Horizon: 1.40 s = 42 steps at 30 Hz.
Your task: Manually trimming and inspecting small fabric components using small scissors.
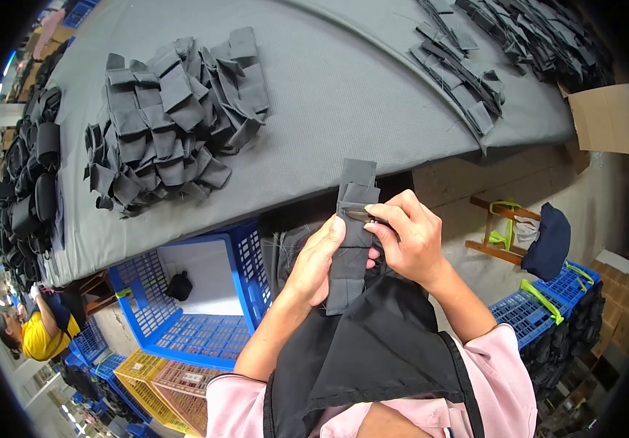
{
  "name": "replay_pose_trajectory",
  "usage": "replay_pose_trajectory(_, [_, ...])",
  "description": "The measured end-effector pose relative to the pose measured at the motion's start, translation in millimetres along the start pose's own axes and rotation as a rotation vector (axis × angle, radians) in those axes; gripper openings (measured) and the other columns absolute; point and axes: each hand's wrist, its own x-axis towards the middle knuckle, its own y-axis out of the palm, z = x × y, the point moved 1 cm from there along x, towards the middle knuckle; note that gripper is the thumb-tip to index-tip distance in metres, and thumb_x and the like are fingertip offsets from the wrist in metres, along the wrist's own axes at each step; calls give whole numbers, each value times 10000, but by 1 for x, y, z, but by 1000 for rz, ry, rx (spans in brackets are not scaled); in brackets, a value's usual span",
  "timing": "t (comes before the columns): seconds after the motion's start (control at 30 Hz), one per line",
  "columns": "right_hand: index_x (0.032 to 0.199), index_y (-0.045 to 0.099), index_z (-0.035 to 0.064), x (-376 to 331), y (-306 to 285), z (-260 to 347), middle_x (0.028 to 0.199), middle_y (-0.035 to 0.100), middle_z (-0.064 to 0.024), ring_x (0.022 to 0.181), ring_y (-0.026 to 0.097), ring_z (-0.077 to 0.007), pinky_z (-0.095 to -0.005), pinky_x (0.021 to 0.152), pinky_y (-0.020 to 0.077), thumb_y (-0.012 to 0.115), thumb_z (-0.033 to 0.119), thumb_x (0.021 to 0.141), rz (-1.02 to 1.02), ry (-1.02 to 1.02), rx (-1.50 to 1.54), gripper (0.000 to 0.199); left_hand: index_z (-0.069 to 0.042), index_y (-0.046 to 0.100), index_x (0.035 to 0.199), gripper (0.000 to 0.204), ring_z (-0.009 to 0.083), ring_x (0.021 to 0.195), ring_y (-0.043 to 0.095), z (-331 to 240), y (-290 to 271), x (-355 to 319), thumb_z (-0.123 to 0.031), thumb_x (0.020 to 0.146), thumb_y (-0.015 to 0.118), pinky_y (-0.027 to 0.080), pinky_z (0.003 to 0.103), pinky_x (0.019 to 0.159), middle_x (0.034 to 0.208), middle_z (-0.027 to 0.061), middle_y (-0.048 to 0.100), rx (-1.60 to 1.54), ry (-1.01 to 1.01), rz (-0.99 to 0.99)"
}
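On the grey counter (321, 95), a heap of dark cloth pieces (161, 120) lies left. Rightward, by the near edge, the left hand (316, 263) has fingers gripping a dark cloth strip (348, 266); the right hand's (411, 237) fingers pinch a small blade (358, 215) over it.

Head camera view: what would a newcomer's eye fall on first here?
Probably the centre: the left hand holds a dark grey fabric strip, and the right hand holds a small pointed tool over it. Next come the heap of grey fabric pieces at upper left and the blue crate at lower left.
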Motion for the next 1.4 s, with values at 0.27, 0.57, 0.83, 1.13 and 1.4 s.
replay_pose_trajectory(0.27, [880, 646, 32, -5, 5, -1, 714, 539, -70, 543, 537, -191, -293, 467, 426, 732, 11, 654, -14, 62, 32, 243, -21, 465, 1216, 452, 175, 823, 632, 2, -1, -2, -398, 982, 378, 545, 302, 739, 1019, 105, 590, 15, -29, -29])
replay_pose_trajectory(0.57, [889, 652, 21, -11, -1, 4, 723, 546, -84, 584, 553, -178, -285, 499, 443, 721, -24, 667, -108, 145, 129, 237, -3, 473, 1205, 474, 177, 814, 636, 4, 0, 1, -409, 977, 390, 542, 299, 732, 1015, 113, 598, 54, -16, -22])
replay_pose_trajectory(0.83, [886, 645, 35, -4, -5, 6, 722, 523, -65, 576, 540, -191, -284, 497, 433, 719, 32, 684, -97, 179, 145, 215, -2, 474, 1204, 468, 170, 796, 637, 3, -1, 1, -404, 974, 407, 542, 294, 715, 1009, 109, 600, 83, 0, -43])
replay_pose_trajectory(1.13, [872, 641, 37, -9, -6, 1, 727, 544, -76, 588, 548, -220, -312, 501, 431, 726, 31, 649, 12, 48, 7, 239, -3, 483, 1186, 434, 165, 778, 637, 4, 4, 0, -377, 977, 414, 541, 287, 707, 984, 106, 606, 105, -26, -44])
replay_pose_trajectory(1.4, [867, 642, 31, -9, 2, 1, 705, 529, -72, 550, 540, -202, -299, 480, 428, 723, 17, 658, -14, 74, 18, 225, -5, 489, 1176, 422, 163, 774, 636, 5, 2, -1, -370, 980, 409, 539, 282, 699, 962, 107, 609, 92, -5, -37])
